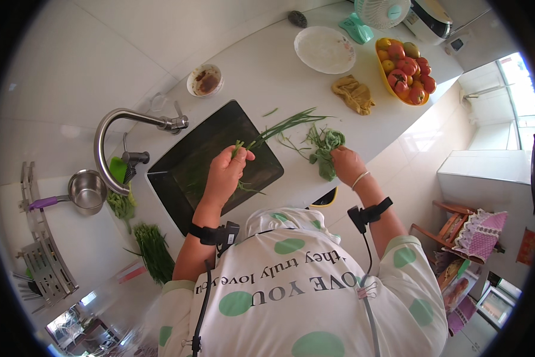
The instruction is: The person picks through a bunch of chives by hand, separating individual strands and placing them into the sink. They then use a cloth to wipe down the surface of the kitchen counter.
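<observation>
Over the right part of the dark sink (232, 120), my left hand (226, 172) grips a small bunch of long green chives (290, 122). Their cut ends stick up by my thumb, and the leaves reach right across the counter. My right hand (348, 166) is at a heap of green leaves and trimmings (327, 147) near the counter's front edge. Its fingertips touch the leaves; whether they pinch any is hidden. Loose green bits lie on the counter between the sink and the heap. More green strands are in the sink under my left hand.
A steel faucet (109, 134) arches at the sink's left. Further left are a bundle of chives (151, 252) and a small steel pot (87, 192). Behind stand a stained bowl (205, 80), a white plate (323, 49), a brown cloth (353, 94) and a yellow basket (381, 71) of tomatoes.
</observation>
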Demonstrator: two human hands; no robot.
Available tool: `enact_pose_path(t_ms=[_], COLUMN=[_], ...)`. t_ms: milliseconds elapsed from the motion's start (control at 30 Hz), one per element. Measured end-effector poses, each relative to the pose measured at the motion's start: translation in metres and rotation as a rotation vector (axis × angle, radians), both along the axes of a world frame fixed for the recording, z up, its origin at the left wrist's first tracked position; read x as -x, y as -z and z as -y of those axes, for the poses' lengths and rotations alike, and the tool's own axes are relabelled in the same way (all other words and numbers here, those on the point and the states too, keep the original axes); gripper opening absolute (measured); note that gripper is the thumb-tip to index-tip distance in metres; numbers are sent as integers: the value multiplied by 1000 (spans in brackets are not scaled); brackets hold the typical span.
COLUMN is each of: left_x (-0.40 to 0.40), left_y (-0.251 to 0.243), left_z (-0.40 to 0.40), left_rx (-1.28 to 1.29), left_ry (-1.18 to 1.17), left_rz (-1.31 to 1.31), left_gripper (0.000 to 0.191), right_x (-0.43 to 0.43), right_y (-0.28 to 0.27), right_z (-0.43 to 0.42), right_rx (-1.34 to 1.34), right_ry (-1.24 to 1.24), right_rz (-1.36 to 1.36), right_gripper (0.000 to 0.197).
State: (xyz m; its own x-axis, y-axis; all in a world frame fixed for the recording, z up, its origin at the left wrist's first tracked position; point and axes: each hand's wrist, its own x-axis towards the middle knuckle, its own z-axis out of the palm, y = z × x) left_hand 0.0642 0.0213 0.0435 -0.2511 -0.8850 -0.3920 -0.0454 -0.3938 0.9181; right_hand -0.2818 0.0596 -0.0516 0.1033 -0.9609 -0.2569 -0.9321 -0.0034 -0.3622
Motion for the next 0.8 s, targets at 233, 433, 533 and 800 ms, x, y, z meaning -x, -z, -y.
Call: enact_pose_path(t_ms=[233, 433, 533, 800], left_x=[-3, -3, -7, -9], left_y=[-3, -5, -4, -3], left_z=[-5, -6, -6, -5], left_rx=[1, 16, 24, 10], left_ry=[-39, -27, -42, -48], left_rz=[15, 54, 68, 21], left_gripper=[30, 29, 29, 29], right_x=[0, -21, -29, -20], right_y=[-39, 25, 34, 15], right_z=[76, 125, 131, 121], right_rx=[77, 457, 442, 636], right_ry=[160, 148, 61, -35], right_rz=[112, 138, 64, 19], right_gripper=[17, 19, 9, 3])
